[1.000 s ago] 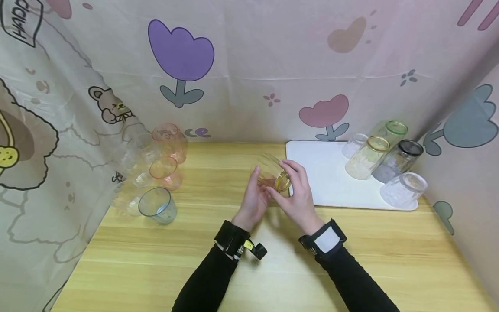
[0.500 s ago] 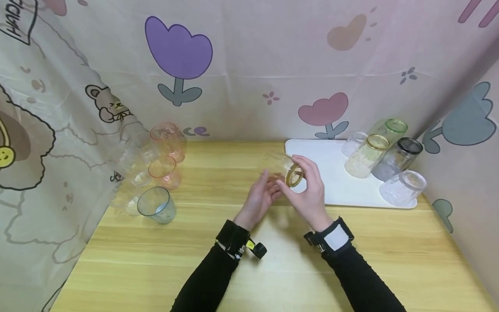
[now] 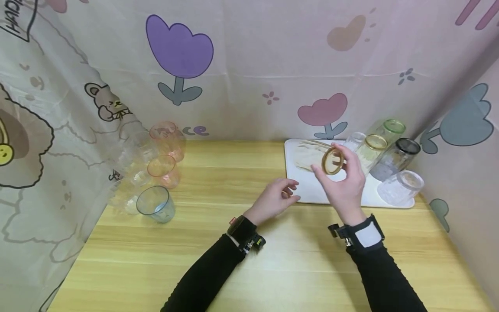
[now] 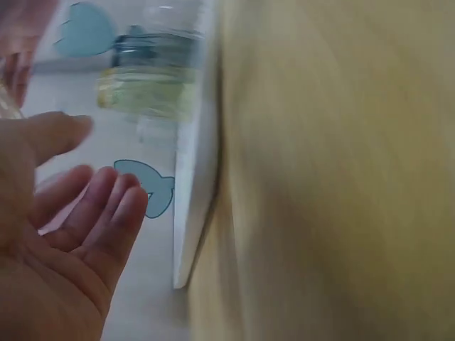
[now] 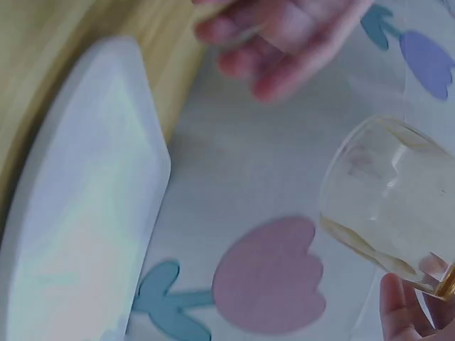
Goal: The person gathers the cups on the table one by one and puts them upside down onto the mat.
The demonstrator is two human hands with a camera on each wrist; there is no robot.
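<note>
My right hand [image 3: 331, 167] grips a clear cup with a gold rim [image 3: 308, 156] near its mouth. The cup is tipped on its side, mouth toward me, and is held above the left part of the white tray [image 3: 312, 193]. In the right wrist view the same cup [image 5: 387, 206] shows with my fingertips [image 5: 405, 305] at its rim. My left hand [image 3: 290, 190] hovers open and holds nothing, just left of the tray's front corner. Its palm [image 4: 64, 234] fills the left wrist view beside the tray edge [image 4: 195, 177].
On the tray's right part lean several cups: green-rimmed [image 3: 391, 130], gold-rimmed [image 3: 372, 149], black-rimmed [image 3: 397, 160] and clear [image 3: 399, 188]. At the table's left lie pink cups [image 3: 163, 170] and a blue-grey one [image 3: 156, 204]. Printed curtains close in the back and both sides.
My right hand carried the gold-rimmed cup from the table's middle rightward and up, over the tray. My left hand let go of the cup and stayed behind, open.
</note>
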